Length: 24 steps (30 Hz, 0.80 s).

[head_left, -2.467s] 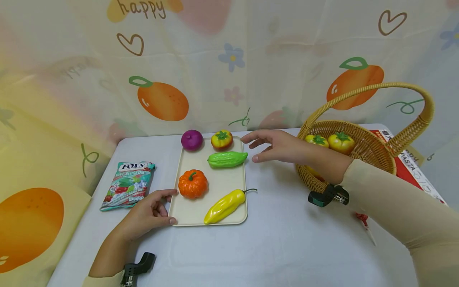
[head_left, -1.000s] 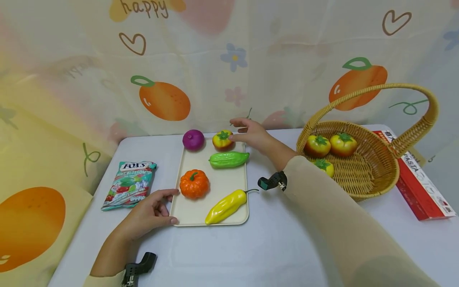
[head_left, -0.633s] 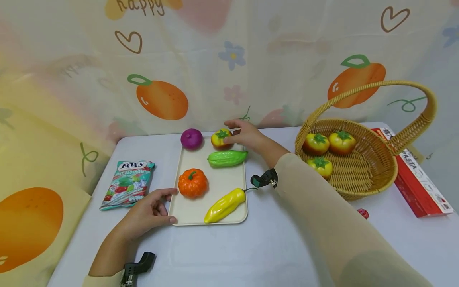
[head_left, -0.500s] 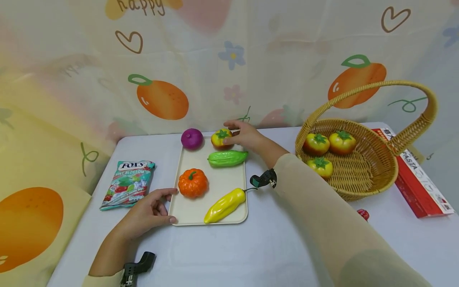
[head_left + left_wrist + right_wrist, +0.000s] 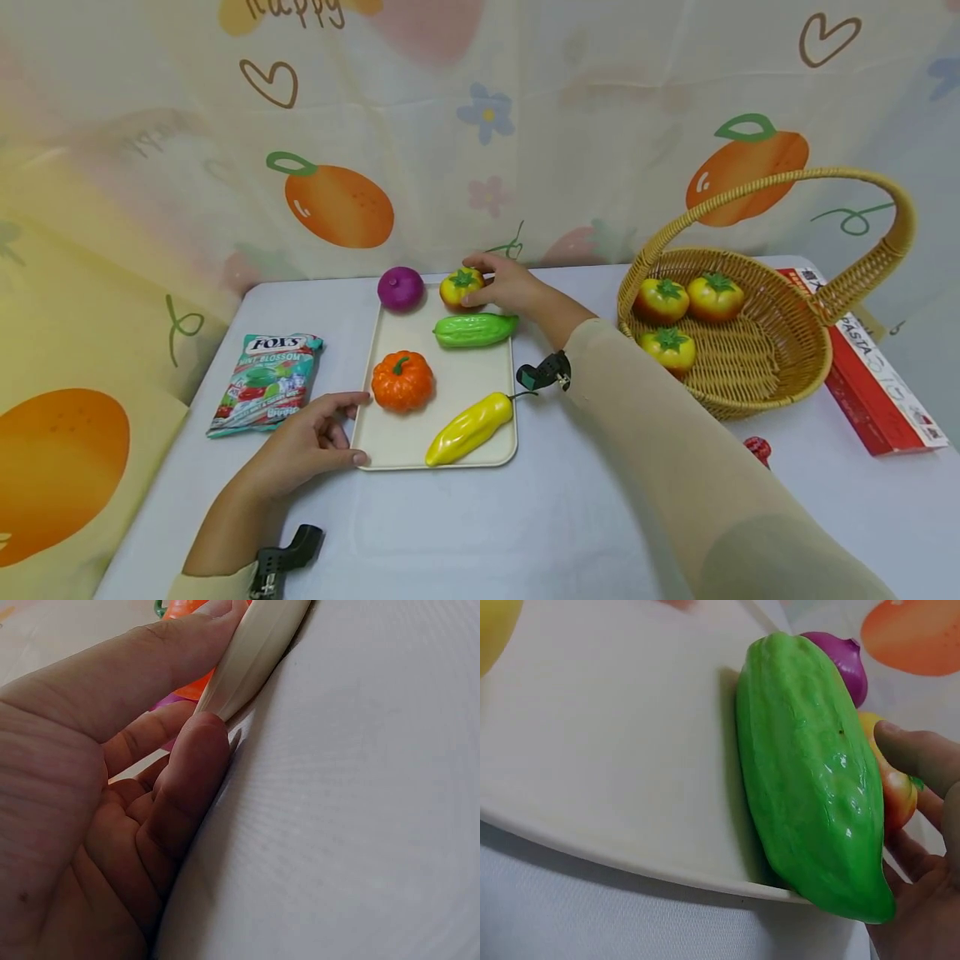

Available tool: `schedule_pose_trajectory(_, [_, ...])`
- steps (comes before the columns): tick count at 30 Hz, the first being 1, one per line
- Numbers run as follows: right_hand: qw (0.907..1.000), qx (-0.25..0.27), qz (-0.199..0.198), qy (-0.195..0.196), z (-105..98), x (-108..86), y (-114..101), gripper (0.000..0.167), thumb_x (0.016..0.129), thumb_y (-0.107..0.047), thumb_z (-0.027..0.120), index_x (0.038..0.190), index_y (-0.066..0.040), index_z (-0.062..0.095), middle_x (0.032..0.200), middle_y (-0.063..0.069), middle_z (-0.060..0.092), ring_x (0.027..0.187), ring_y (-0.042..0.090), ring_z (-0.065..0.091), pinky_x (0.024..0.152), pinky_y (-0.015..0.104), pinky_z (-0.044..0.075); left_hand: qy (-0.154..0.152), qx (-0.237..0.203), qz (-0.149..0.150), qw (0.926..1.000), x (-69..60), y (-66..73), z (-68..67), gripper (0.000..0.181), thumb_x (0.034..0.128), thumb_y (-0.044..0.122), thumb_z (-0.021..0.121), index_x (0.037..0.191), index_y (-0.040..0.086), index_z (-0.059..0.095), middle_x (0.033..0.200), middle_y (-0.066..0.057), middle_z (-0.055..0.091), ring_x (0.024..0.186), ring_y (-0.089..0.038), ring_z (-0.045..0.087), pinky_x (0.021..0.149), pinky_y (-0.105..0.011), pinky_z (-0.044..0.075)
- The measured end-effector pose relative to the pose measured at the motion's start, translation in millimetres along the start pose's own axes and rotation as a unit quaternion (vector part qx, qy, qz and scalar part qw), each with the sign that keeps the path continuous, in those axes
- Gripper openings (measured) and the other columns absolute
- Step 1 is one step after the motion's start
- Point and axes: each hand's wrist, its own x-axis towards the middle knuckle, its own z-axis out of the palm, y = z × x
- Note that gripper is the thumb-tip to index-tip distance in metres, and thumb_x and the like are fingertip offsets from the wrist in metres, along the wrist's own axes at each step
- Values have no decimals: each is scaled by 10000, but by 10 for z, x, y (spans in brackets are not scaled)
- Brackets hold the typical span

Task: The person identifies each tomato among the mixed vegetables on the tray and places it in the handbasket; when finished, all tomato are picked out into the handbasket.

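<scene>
My right hand (image 5: 513, 287) has its thumb and fingers round a yellow-red toy tomato (image 5: 459, 288) at the tray's back right corner. In the right wrist view the thumb (image 5: 907, 746) lies against the tomato (image 5: 897, 796), partly hidden by a green bitter melon (image 5: 810, 765). My left hand (image 5: 311, 437) pinches the cream tray (image 5: 450, 367) at its front left, seen closely as the tray rim (image 5: 259, 656) in the left wrist view. On the tray lie an orange pumpkin (image 5: 402, 383) and a yellow pepper (image 5: 470, 429); a purple onion (image 5: 401, 289) sits at its back left corner.
A wicker basket (image 5: 787, 371) with a tall handle stands at the right, with several matching tomatoes inside. Beside it lie a red pasta box (image 5: 877, 408) and a small red lollipop (image 5: 759, 450). A candy bag (image 5: 264, 385) lies left of the tray. Behind hangs a patterned curtain (image 5: 525, 167).
My right hand has moved left from beside the basket to the tray's back corner and closed round the tomato there. The left hand stays at the tray's edge.
</scene>
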Motion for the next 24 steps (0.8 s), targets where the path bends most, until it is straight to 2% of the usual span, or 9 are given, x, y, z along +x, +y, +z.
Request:
schedule_pose_trajectory(8, [9996,-263,-56,31,61,22,-58,670,998,-209,791,1595,-187,487,1583,114,486,1430,286,487,1216,413,371,63,100,9,9999,-18,4,-15,745,799,144,965,1449,104,604,1195,-130,543,759,-209,592,622,-242,513])
schedule_pose_trajectory(24, [9997,-221,7,131,126,86,-17,620,1008,-237,780,1566,-205,512,1576,104,497,1426,277,489,1230,427,349,8,-15,-14,10000,-7,-6,-3,744,802,148,963,1451,105,602,1205,-144,549,755,-217,602,625,-250,517])
